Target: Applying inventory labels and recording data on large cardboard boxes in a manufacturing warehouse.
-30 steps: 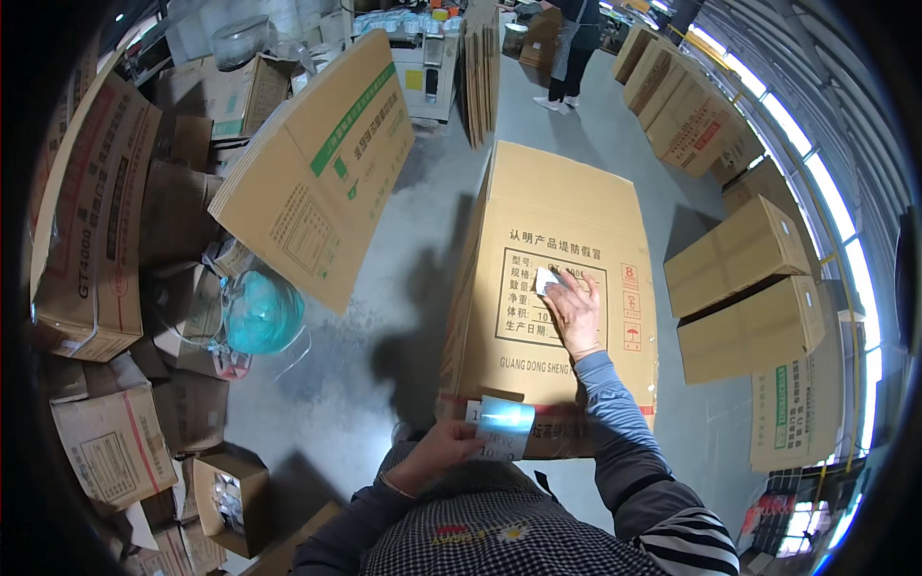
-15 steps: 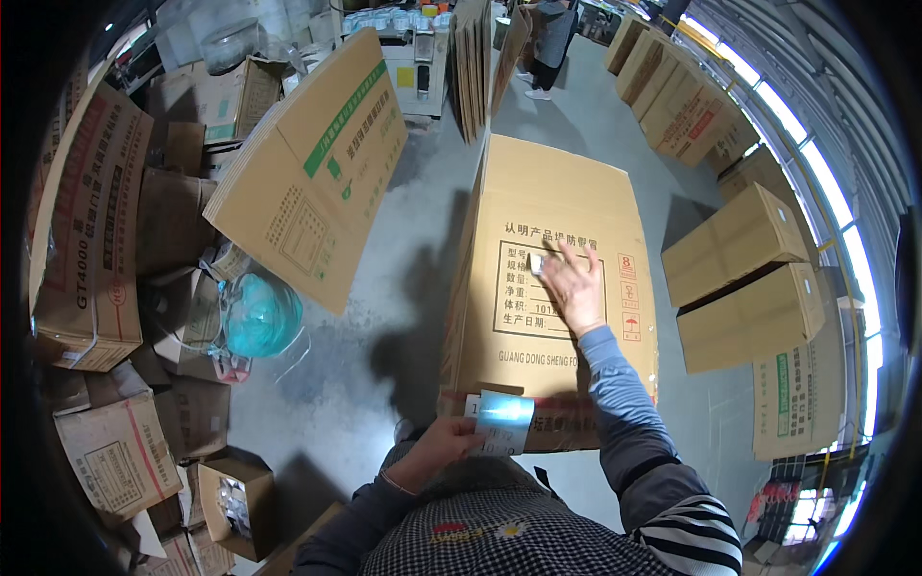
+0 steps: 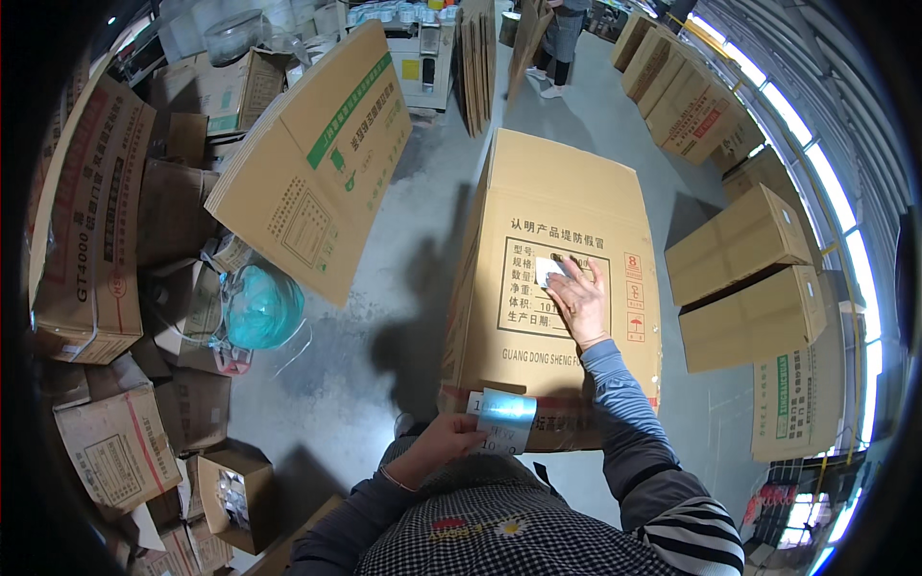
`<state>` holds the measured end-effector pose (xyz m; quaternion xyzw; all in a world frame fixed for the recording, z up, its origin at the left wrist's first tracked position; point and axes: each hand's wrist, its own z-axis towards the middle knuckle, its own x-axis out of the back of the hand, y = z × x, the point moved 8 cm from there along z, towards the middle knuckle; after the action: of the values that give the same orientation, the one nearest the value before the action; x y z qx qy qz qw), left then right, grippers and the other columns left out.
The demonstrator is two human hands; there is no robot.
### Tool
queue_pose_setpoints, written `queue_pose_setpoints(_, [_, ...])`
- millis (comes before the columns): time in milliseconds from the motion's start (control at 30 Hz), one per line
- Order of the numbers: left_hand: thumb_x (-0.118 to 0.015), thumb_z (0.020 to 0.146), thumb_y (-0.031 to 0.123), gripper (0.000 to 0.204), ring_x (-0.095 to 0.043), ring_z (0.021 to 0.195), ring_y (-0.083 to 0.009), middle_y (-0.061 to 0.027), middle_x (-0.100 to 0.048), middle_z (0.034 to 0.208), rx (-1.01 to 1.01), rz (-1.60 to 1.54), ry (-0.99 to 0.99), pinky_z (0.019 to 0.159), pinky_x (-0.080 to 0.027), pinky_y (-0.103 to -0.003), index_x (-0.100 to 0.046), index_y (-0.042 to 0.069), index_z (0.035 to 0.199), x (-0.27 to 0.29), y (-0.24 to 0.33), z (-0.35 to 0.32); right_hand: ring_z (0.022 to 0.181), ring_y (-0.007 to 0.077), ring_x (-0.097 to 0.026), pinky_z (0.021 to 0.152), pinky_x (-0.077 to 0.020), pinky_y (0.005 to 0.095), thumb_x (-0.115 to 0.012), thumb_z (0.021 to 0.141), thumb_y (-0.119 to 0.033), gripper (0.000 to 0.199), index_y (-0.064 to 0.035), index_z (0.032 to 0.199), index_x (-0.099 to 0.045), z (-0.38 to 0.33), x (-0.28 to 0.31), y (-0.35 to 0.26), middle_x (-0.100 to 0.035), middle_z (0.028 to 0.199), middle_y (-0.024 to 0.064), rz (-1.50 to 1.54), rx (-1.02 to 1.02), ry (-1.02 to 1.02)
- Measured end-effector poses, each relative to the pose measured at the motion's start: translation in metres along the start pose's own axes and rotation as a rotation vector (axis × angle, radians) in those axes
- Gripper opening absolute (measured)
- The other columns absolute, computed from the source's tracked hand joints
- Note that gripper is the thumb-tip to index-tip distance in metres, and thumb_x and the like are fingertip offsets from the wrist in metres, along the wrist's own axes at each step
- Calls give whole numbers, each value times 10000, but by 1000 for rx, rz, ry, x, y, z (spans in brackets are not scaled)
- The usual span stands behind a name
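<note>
A tall brown cardboard box point(image 3: 552, 182) stands right in front of me, with a printed rectangular table on its upward-facing side. Over that table, my right hand point(image 3: 582, 302) has its fingertips on a small white label point(image 3: 547, 272), pinching or pressing it at the card; the fingers partly hide the label's right edge. At the box's near edge, my left hand point(image 3: 449, 442) grips a shiny bluish strip of labels point(image 3: 506, 415) between thumb and fingers. Dark print shows on the strip's lower part.
Flattened cartons point(image 3: 322, 158) lean at the left, beside a teal plastic bag point(image 3: 261, 305) and piled boxes. An open small carton point(image 3: 252, 504) sits at lower left. More tall boxes point(image 3: 744, 245) stand along the right. At the back, a person point(image 3: 562, 43) stands by upright cardboard sheets point(image 3: 475, 67).
My right hand has shifted slightly down and right over the printed table, and more of the white label shows. The left hand stays nearly still with its strip. The person behind has moved.
</note>
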<state>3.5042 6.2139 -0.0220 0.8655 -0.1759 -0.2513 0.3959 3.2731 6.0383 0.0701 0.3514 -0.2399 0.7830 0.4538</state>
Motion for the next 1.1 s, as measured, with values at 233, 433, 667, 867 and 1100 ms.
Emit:
queue_pose_setpoints(233, [-639,922,174,288,-444,573,-31,51,-574,721,-9,-50,2,527,-364,-192,-675,-9,1141,1,-4,3,1198,186,-595,1101,-318,480,-781,760,-145,120,-148,871,-733,-3,0,2,-730,972,-7,-11,2,12])
queue_pose_setpoints(433, [-643,917,169,292,-433,559,-31,46,-575,720,0,-93,-25,512,-355,-190,-672,-13,1144,-1,-11,11,1202,201,-590,1112,-306,489,-771,774,-168,104,-132,865,-734,-9,-3,10,-730,963,1,49,-6,-48])
queue_pose_setpoints(667, [-622,925,146,301,-609,794,-98,-47,-685,931,11,-72,-11,733,-499,-256,-657,-43,1156,-2,5,4,1240,274,-557,1137,-293,511,-656,885,-327,348,-25,1055,-690,-37,-8,-68,-626,1260,138,621,-36,-443])
queue_pose_setpoints(867, [-619,928,167,316,-623,916,-127,-85,-695,1019,29,104,-40,836,-500,-286,-657,-57,1147,-11,20,3,1405,403,-306,1176,-218,465,-600,919,-233,698,-3,1488,-267,-10,-39,-11,-399,1449,279,58,-543,-253])
queue_pose_setpoints(1100, [-630,918,177,316,-621,897,-132,-92,-700,999,19,222,-129,827,-498,-291,-672,-52,1131,-3,0,10,1394,379,-338,1172,-248,441,-577,891,-138,682,76,1459,-267,19,-42,12,-363,1460,297,220,-843,-51])
